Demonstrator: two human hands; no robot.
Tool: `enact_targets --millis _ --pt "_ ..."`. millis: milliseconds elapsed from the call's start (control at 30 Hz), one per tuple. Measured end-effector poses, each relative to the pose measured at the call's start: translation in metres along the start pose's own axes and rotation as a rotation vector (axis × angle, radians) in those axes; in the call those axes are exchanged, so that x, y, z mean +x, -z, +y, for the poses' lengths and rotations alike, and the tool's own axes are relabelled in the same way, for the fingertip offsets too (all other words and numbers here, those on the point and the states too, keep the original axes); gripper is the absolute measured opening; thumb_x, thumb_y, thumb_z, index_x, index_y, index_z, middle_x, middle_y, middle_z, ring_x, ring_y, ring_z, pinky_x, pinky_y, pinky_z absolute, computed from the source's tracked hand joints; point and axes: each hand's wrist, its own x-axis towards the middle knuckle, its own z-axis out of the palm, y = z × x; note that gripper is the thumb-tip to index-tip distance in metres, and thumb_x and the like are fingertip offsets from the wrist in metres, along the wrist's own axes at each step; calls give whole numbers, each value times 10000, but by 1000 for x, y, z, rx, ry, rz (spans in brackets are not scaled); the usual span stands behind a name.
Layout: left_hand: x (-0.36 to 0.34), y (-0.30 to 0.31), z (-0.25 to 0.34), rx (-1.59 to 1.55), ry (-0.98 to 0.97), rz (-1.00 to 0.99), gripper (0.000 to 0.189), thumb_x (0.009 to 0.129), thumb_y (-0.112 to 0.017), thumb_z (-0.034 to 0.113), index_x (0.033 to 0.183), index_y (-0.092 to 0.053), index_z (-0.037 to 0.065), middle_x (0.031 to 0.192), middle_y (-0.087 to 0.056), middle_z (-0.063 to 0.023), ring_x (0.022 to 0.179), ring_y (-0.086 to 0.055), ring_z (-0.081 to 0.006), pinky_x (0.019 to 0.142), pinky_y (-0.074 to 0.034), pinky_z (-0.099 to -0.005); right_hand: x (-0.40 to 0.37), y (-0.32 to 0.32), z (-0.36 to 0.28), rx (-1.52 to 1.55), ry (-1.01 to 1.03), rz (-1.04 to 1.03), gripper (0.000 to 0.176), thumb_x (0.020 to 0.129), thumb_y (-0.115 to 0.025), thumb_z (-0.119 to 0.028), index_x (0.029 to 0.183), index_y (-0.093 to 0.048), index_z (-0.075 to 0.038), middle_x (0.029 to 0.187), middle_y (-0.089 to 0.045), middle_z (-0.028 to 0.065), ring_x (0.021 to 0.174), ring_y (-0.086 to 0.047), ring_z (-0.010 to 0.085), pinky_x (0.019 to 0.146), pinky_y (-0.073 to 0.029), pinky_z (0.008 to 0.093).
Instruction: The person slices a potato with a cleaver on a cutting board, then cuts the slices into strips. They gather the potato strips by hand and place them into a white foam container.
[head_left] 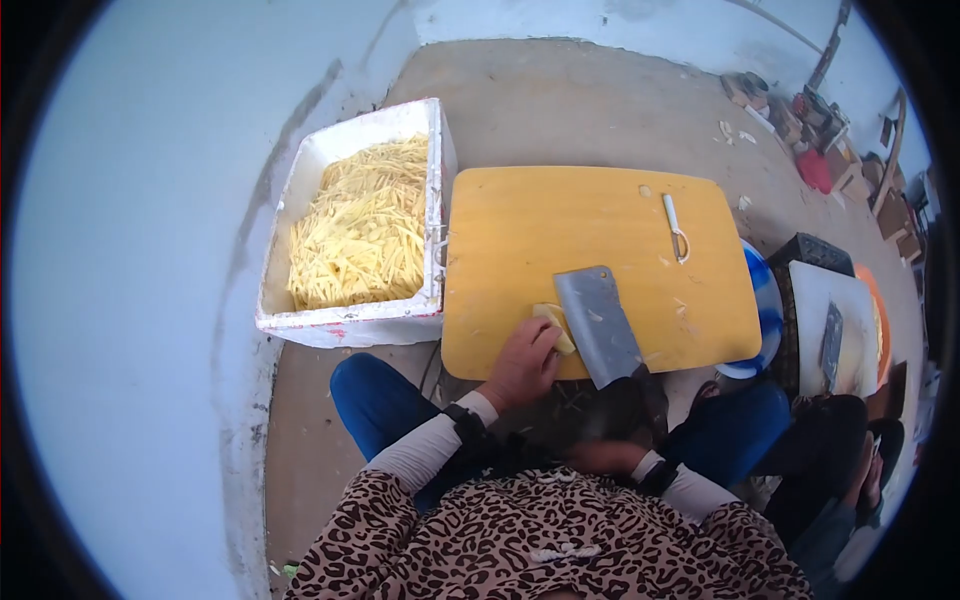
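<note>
At the near edge of the yellow cutting board [600, 220], my left hand [524, 364] is closed on a pale yellow piece [556, 328], which looks like cut potato. Just to its right, a wide grey cleaver [598, 318] lies flat on the board, its handle end toward me. My right hand [606, 457] is low, near my lap, blurred and partly hidden, apart from the cleaver. A peeler [676, 228] with a white handle rests at the board's upper right.
Left of the board stands a white foam box [436, 200] filled with yellow strips [365, 235]. To the right are a blue basin [766, 310], a white board [850, 300] with another knife [831, 345], and another person's legs [825, 440]. Boxes line the far right wall.
</note>
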Motion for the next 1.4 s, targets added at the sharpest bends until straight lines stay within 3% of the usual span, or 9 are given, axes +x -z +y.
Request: enact_targets --millis 133,367,433,633,767,833,1033,1233,1400 --pt "-1 0 2 40 -1 12 391 759 -658 44 1134 -566 -16 1136 -540 -214 1037 -535 -402 913 -459 -453 -45 42 -50 -50 88 306 386 938 -542 -338 1140 -631 -21 1006 -683 223 938 -662 390 869 -511 447" --pt "2 -2 2 82 -9 -19 403 767 -683 78 1141 -568 -16 1152 -535 -217 1072 -522 -406 942 -449 -448 -110 106 -95 128 220 811 196 868 -644 -155 1010 -617 -22 873 -668 197 802 -673 364 728 -514 443" --pt "1 -2 4 103 -1 -25 412 770 -714 103 1136 -561 -9 1159 -526 -211 1090 -508 -405 957 -440 -445 -109 116 -84 -147 91 1174 231 846 -664 -156 1015 -590 -17 875 -643 212 813 -657 357 734 -512 447" --pt "1 -4 6 158 20 -55 421 769 -731 134 1129 -563 -5 1160 -528 -206 1085 -506 -397 960 -435 -439 -89 106 -54 -530 -238 1141 424 799 -722 -187 1122 -522 1 977 -595 225 891 -610 401 796 -511 456" --pt "1 -5 7 204 2 -48 416 771 -729 138 1126 -564 -3 1160 -530 -205 1086 -506 -393 959 -434 -439 -88 107 -30 -445 -106 1149 462 785 -738 -198 1129 -513 11 1009 -597 228 882 -616 416 796 -512 465" --pt "0 -6 7 215 1 -45 415 773 -727 144 1127 -564 0 1161 -531 -206 1087 -505 -393 960 -432 -441 -90 111 -28 -366 -54 993 563 765 -761 -214 1185 -482 38 1018 -590 252 877 -620 433 779 -519 475" --pt "2 -7 8 226 11 -51 424 771 -725 148 1133 -560 1 1162 -528 -209 1092 -499 -405 967 -428 -446 -76 103 -24 -439 -103 1028 733 724 -723 -90 1333 -352 78 985 -562 301 912 -599 469 810 -505 482" --pt "1 -5 7 195 15 -45 429 771 -723 144 1137 -552 0 1160 -522 -210 1084 -501 -403 955 -437 -445 -81 114 -22 -201 -16 1126 574 705 -640 -46 1238 -468 79 928 -618 275 857 -637 418 759 -519 458" --pt "1 -3 7 146 13 -11 422 761 -723 128 1125 -553 1 1153 -523 -206 1082 -503 -398 948 -443 -442 -92 116 -17 213 -75 905 451 707 -701 -86 1096 -536 69 869 -651 179 807 -656 288 727 -522 377"
